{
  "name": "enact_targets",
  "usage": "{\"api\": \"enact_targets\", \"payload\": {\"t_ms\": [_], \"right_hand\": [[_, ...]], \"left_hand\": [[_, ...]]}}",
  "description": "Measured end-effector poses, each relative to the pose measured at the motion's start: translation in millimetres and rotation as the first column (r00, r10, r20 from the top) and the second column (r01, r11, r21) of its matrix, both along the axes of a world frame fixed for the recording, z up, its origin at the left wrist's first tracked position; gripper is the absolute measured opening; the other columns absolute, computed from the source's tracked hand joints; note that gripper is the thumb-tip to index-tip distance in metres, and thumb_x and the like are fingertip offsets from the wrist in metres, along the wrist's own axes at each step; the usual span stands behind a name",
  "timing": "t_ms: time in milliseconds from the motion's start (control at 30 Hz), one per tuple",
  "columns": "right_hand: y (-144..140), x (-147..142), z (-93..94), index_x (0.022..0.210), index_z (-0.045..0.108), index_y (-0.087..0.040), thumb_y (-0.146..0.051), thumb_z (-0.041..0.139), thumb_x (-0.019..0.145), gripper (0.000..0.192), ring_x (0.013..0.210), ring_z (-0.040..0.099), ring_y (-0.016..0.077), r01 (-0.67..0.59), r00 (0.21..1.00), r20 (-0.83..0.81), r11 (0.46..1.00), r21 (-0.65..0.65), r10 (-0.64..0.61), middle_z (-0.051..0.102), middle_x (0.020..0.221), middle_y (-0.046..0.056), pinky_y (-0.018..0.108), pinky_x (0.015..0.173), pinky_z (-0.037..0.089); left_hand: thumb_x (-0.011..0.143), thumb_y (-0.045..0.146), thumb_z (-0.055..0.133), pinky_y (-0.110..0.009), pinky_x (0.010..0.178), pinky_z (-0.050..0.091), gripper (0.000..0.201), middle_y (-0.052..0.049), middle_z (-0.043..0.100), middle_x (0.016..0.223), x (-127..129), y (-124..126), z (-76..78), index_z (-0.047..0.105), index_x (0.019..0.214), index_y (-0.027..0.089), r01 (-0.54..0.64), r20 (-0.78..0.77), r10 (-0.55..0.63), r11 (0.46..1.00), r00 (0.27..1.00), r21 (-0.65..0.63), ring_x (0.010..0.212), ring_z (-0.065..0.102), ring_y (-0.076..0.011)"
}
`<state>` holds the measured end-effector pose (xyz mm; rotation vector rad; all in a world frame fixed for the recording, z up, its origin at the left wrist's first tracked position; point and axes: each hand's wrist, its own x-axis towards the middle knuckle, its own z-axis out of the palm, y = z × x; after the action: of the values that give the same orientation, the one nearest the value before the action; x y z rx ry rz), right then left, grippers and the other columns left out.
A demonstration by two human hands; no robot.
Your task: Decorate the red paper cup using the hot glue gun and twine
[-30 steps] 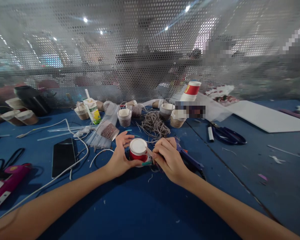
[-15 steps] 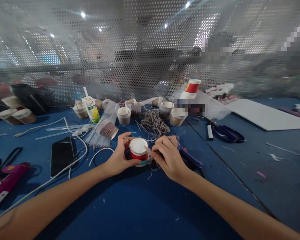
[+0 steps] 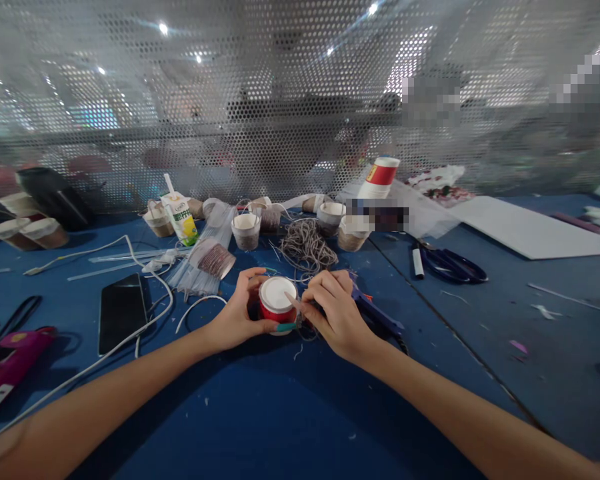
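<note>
Left hand [image 3: 235, 317] wrapped round red cup [image 3: 277, 308], inverted on blue worktop [image 3: 280, 413], grip closed on its wall. Right hand [image 3: 333, 313] pinched twine end against cup side (glue gun [image 3: 380, 320] just beside). Risk: twine could slip loose under slack; cup could tip under sideways pull.

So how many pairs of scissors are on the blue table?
2. Dark blue-handled scissors lie right of the hands, beside a white marker. Black-handled scissors lie at the far left, by a pink glue gun. Clutter may hide others.
</note>
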<state>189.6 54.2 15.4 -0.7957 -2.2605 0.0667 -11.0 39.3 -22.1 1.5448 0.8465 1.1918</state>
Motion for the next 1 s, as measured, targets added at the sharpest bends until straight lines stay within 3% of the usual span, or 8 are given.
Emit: {"api": "enact_targets", "payload": {"t_ms": [200, 500, 1000], "right_hand": [[-0.7, 0.3, -0.4, 0.074, 0.051, -0.019, -0.041, 0.034, 0.097, 0.036, 0.075, 0.041, 0.0193, 0.005, 1.000, -0.001, 1.000, 0.000, -0.005, 0.052, 0.077, 0.005, 0.038, 0.071, 0.032], [0.8, 0.9, -1.6, 0.073, 0.051, -0.019, -0.038, 0.039, 0.096, 0.032, 0.075, 0.042, 0.0189, 0.004, 1.000, 0.001, 1.000, -0.002, -0.004, 0.051, 0.077, 0.004, 0.037, 0.072, 0.032], [0.9, 1.9, -2.6, 0.074, 0.053, -0.020, -0.037, 0.041, 0.095, 0.030, 0.078, 0.041, 0.0200, 0.023, 1.000, 0.008, 1.000, 0.003, -0.023, 0.052, 0.076, 0.004, 0.037, 0.072, 0.032]], "left_hand": [[0.055, 0.027, 0.082, -0.054, 0.102, 0.037, 0.088, -0.009, 0.048, 0.115, 0.3, 0.7, -0.4, 0.024, 0.121, 0.026, -0.017, -0.050, 0.019, 0.999, 0.999, 0.031, 0.115, 0.050, -0.0296], [0.057, 0.020, 0.080, -0.053, 0.098, 0.040, 0.084, -0.010, 0.048, 0.116, 0.4, -0.5, 3.6, 0.023, 0.119, 0.025, 0.014, -0.050, -0.015, 0.999, 0.999, -0.031, 0.112, 0.052, -0.0276], [0.058, 0.026, 0.080, -0.050, 0.095, 0.043, 0.083, -0.009, 0.056, 0.113, -1.4, -0.3, 5.9, 0.027, 0.121, 0.027, 0.070, -0.034, -0.070, 0.997, 0.997, -0.013, 0.107, 0.057, -0.0272]]}}
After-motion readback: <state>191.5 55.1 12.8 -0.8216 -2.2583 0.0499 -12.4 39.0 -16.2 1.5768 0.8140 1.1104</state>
